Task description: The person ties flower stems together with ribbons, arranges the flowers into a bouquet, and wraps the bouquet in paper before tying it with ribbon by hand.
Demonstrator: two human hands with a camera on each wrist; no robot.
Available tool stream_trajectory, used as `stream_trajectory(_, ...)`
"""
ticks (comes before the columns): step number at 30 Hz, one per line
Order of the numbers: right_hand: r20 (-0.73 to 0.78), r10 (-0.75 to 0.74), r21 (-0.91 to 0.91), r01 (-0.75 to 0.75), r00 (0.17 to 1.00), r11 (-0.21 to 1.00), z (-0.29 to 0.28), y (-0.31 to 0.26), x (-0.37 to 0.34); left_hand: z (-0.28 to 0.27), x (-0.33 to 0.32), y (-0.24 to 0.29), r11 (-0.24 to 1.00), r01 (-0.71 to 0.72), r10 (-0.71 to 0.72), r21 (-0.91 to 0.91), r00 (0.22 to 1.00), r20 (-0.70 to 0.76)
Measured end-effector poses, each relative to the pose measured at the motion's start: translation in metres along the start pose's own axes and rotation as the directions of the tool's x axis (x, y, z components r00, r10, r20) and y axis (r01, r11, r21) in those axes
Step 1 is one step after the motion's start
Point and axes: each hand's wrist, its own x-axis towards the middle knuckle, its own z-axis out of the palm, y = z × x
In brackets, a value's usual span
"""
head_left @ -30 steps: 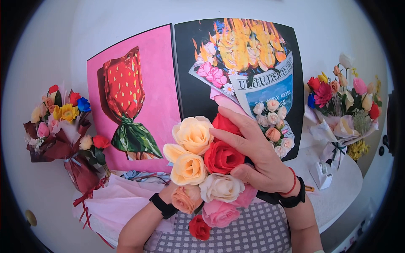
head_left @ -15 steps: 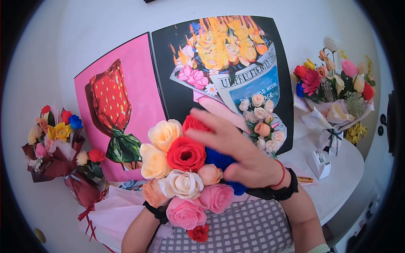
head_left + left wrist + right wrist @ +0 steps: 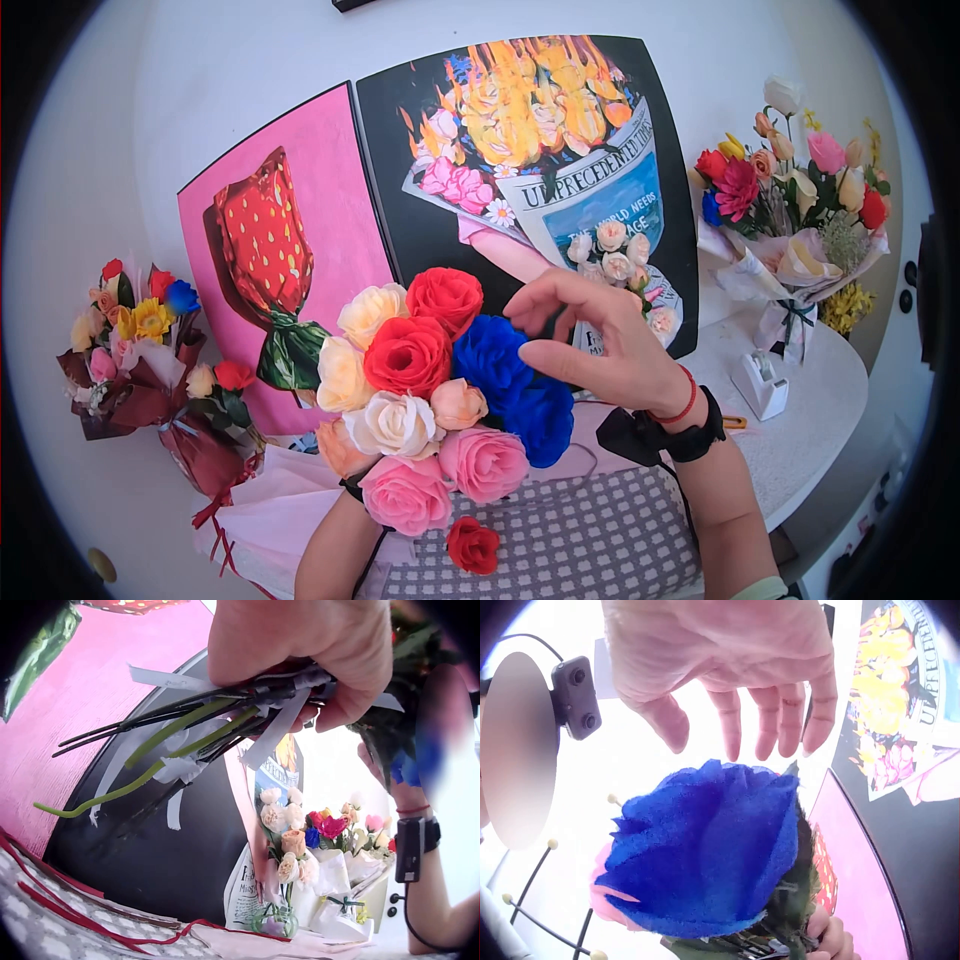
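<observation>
My left hand (image 3: pixel 300 645) grips the stems (image 3: pixel 187 712) of an artificial rose bouquet, with pale tape strips (image 3: pixel 274 739) hanging from them. In the head view that hand is hidden behind the blooms. The bunch has red roses (image 3: pixel 408 357), cream roses (image 3: pixel 345 375), a white rose (image 3: pixel 395 424), pink roses (image 3: pixel 485 464) and peach ones. Blue roses (image 3: pixel 495 362) form its right side. Beside them my right hand (image 3: pixel 615 350) is held with fingers loosely bent and nothing in it. The right wrist view has its fingertips just above a blue rose (image 3: pixel 705 847).
A separate red rose (image 3: pixel 472 545) shows against the grey checked cloth (image 3: pixel 580 525). Wrapped bouquets stand at left (image 3: pixel 150 370) and right (image 3: pixel 795 240). Two paintings lean on the wall behind. A white tape dispenser (image 3: pixel 761 387) sits at right, pale pink wrapping (image 3: pixel 280 505) at left.
My right hand has drawn off the red roses to the right, uncovering the blue roses. The bouquet has shifted left in the head view, and the view itself has turned somewhat.
</observation>
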Motion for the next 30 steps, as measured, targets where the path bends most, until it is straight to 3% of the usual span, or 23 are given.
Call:
stream_trajectory(1, 0.027, 0.200, 0.009, -0.200, 0.979, 0.980, 0.001, -0.003, -0.001, -0.002, -0.008, -0.003, 1.000, 0.003, -0.003, -0.004, 1.000, -0.001)
stream_trajectory(2, -0.085, 0.105, 0.040, -0.102, 0.991, 0.994, 0.011, 0.004, -0.003, -0.002, -0.015, -0.006, 1.000, 0.005, -0.005, -0.007, 1.000, -0.001)
stream_trajectory(3, -0.089, 0.105, 0.040, -0.102, 0.990, 0.994, 0.013, 0.003, -0.002, -0.002, -0.013, -0.006, 1.000, 0.007, -0.007, -0.010, 1.000, 0.002)
stream_trajectory(5, -0.029, 0.305, 0.098, -0.301, 0.952, 0.949, 0.015, 0.000, -0.002, -0.001, -0.015, -0.009, 1.000, 0.012, -0.012, -0.018, 1.000, 0.008)
stream_trajectory(10, -0.104, 0.297, 0.156, -0.279, 0.949, 0.948, 0.017, 0.007, -0.004, 0.005, 0.004, -0.006, 0.999, 0.025, -0.025, -0.038, 1.000, 0.011)
stream_trajectory(12, -0.120, 0.417, 0.281, -0.372, 0.901, 0.885, 0.014, 0.006, -0.003, -0.003, -0.009, -0.010, 0.998, 0.032, -0.032, -0.047, 0.999, 0.007)
stream_trajectory(16, -0.153, 0.431, 0.301, -0.374, 0.889, 0.877, 0.014, 0.013, -0.001, -0.002, -0.010, -0.013, 0.996, 0.048, -0.048, -0.069, 0.999, -0.001)
stream_trajectory(25, -0.147, 0.349, 0.350, -0.281, 0.926, 0.893, 0.017, 0.012, 0.000, 0.000, 0.002, -0.015, 0.991, 0.077, -0.081, -0.111, 0.996, -0.030)
stream_trajectory(28, -0.086, 0.252, 0.239, -0.225, 0.964, 0.945, 0.007, 0.010, 0.000, 0.007, 0.014, -0.013, 0.989, 0.082, -0.088, -0.123, 0.995, -0.043)
stream_trajectory(30, -0.034, -0.054, 0.047, 0.056, 0.998, 0.997, 0.000, 0.010, 0.000, 0.004, 0.007, -0.016, 0.988, 0.084, -0.091, -0.133, 0.994, -0.052)
